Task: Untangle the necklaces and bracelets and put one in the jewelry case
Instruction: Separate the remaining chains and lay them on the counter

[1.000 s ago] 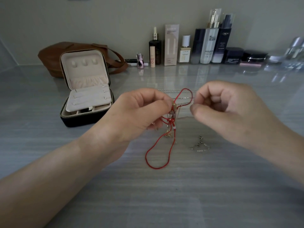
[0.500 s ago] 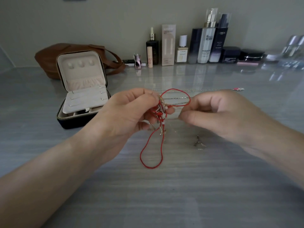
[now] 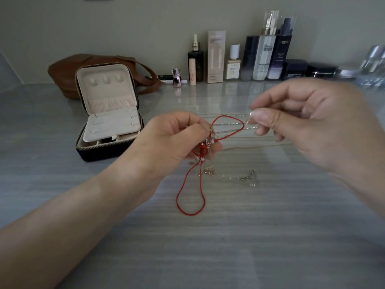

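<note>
My left hand point(image 3: 179, 140) grips a knot of tangled jewellery above the table: a red cord bracelet point(image 3: 190, 197) whose long loop hangs down to the tabletop, plus small beads and charms. My right hand point(image 3: 308, 126) pinches a thin silver chain point(image 3: 229, 124) that runs leftward into the knot. A gold charm point(image 3: 209, 171) dangles just below the left hand. A short silver bracelet point(image 3: 248, 176) lies loose on the table to the right. The black jewelry case point(image 3: 108, 124) stands open at the left, its cream lid upright.
A brown leather bag point(image 3: 68, 69) sits behind the case. Several cosmetic bottles point(image 3: 264, 51), boxes and jars line the wall at the back. The grey striped tabletop point(image 3: 208, 247) stretches toward me.
My right hand has pulled away to the right and slightly up, drawing the silver chain out from the knot. The left hand keeps its hold on the tangle.
</note>
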`<state>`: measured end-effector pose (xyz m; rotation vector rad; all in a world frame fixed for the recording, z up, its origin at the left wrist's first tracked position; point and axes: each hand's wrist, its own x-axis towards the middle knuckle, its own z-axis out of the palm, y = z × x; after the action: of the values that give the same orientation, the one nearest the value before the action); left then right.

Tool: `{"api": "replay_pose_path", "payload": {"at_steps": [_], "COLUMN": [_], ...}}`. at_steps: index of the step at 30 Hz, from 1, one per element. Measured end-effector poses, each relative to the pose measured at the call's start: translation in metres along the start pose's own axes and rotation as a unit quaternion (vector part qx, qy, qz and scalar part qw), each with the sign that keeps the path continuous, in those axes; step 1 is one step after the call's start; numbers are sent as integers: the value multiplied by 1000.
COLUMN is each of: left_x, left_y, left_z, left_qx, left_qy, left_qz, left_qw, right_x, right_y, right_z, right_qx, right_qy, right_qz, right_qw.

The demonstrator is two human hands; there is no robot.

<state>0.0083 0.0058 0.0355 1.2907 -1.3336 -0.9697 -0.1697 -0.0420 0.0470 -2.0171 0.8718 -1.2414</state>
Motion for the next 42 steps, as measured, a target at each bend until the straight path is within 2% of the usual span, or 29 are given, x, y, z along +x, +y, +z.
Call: {"api": "replay_pose_path", "payload": {"at_steps": [4, 9, 14, 16, 20, 24, 27, 31, 35, 42], "left_x": [0, -4, -4, -4, -5, -6, -7, -7, -8, -8], "left_y": [2, 4, 5, 4, 5, 5, 6, 6, 5, 4], "left_z": [0, 0, 0, 0, 1, 1, 1, 1, 2, 1], "left_qx": [-47, -128, -90, -66, -54, -51, -54, -42, 4, 55], "left_qy": [5, -32, -28, -23, -25, -33, -42, -46, -40, -33], "left_qz": [-7, -4, 5, 9, 17, 20, 24, 31, 47, 61], "left_qw": [999, 991, 996, 997, 998, 998, 997, 998, 998, 996], "right_x": [0, -5, -8, -9, -7, -10, -10, -10, -8, -7], "right_y": [3, -2, 1, 4, -1, -5, -1, -1, -1, -3], "right_z": [0, -1, 4, 5, 2, 6, 13, 15, 16, 11], "right_qx": [-28, -13, -9, -36, -14, -79, -75, 46, 72, 98], "right_qy": [5, -15, -77, -73, -19, -99, -147, -184, -174, -107], "right_qz": [12, -8, 52, 58, 11, -2, 51, 151, 170, 180], "right_qw": [1000, 1000, 996, 995, 1000, 992, 985, 970, 967, 973]}}
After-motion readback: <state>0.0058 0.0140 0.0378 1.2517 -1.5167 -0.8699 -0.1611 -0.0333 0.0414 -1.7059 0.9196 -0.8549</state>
